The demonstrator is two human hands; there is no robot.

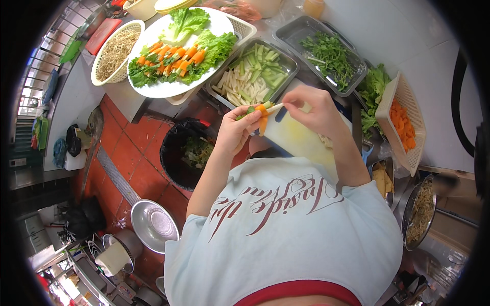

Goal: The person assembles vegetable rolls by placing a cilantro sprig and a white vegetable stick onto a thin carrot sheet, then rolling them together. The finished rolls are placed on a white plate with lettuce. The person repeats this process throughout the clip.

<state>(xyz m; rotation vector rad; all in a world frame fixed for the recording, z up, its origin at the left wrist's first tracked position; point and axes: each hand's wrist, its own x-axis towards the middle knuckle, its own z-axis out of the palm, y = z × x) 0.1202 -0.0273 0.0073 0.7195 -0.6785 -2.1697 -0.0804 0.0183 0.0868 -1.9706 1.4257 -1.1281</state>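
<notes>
My left hand holds a small vegetable roll in its closed fingertips. An orange carrot strip wraps the roll and one end hangs below it. My right hand pinches the tip of the pale stick poking out of the roll's right end. Both hands are above the near side of a steel tray of cut white and green sticks. Under my right hand lies a pale cutting board. To the left, a white oval plate carries lettuce and several finished carrot-wrapped rolls.
Green herbs lie in another steel tray, beyond the board. On the right, lettuce sits beside a cream basket of carrot strips. At far left is a basket of thin, pale strands. A lined black bin and metal bowl are low at left.
</notes>
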